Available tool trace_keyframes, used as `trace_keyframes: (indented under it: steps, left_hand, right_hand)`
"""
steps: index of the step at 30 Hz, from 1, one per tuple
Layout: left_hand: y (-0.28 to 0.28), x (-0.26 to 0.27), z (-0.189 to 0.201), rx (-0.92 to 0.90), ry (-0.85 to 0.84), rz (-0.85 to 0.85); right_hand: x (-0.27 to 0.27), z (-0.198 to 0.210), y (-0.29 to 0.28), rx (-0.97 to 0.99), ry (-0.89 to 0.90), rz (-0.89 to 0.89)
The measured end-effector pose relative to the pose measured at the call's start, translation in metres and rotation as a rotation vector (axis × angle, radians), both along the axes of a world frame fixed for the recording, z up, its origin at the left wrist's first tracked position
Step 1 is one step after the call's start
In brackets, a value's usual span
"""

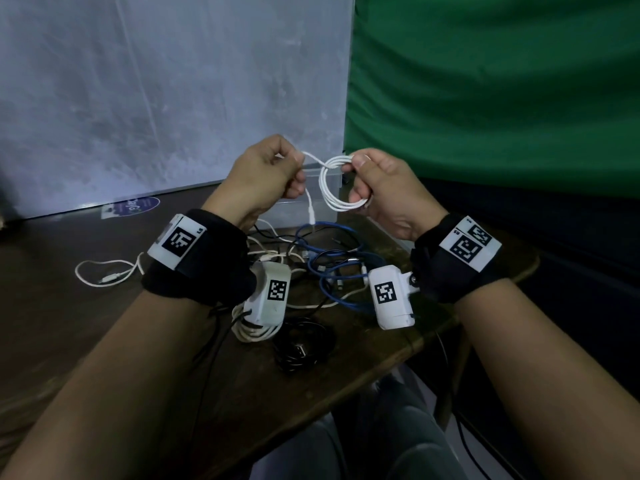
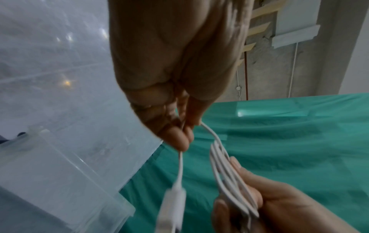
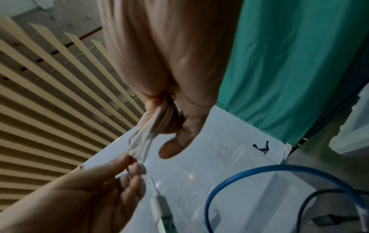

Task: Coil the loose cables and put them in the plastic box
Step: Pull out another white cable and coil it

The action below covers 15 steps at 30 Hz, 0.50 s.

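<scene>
From the head view, both hands are raised above the dark wooden tabletop (image 1: pixel 138 327): the right hand (image 1: pixel 381 195) pinches a white cable (image 1: pixel 337 183) wound into a small coil, thumb on top, while the left hand (image 1: pixel 263 178) has its fingers curled round the free end, whose plug (image 1: pixel 311 213) hangs below. Behind the hands stands the clear plastic box (image 1: pixel 298 209); beneath them lies a tangle of blue cable (image 1: pixel 332 261), white cables and a black cable bundle (image 1: pixel 301 348). In the left wrist view, the left fingers (image 2: pixel 179 138) pinch the white strand just above its dangling plug (image 2: pixel 173 203), the right hand (image 2: pixel 269 203) clamping the flattened loops. In the right wrist view, the right fingers (image 3: pixel 179 141) press the coil (image 3: pixel 147 134), over the box (image 3: pixel 229 181).
</scene>
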<state>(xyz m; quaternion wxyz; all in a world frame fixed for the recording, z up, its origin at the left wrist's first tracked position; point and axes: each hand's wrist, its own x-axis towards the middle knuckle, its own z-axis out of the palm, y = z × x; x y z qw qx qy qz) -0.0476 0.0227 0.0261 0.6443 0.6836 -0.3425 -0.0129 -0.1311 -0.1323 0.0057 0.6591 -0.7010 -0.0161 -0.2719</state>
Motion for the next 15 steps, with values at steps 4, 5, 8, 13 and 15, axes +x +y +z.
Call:
trace_keyframes:
  steps: [4,5,8,13,15]
  left_hand:
    - [0.004,-0.007,-0.001,0.34,-0.015,-0.131]
    - [0.003,-0.009,-0.002,0.379,-0.046,-0.138]
    - [-0.003,-0.01,-0.006,0.332,-0.077,-0.109]
    - [-0.01,-0.009,-0.009,0.17,-0.069,-0.102]
    - [-0.01,-0.01,-0.009,0.109,-0.05,-0.123]
  right_hand:
    - [0.001,-0.002,-0.002,-0.011,-0.028,-0.091]
    - [0.001,-0.003,-0.001,-0.005,-0.031,-0.103]
    - [0.004,-0.004,0.005,0.023,-0.039,-0.1]
    - [0.006,-0.005,0.014,0.049,-0.015,-0.033]
    - [0.004,-0.003,0.014,0.054,0.0,-0.018]
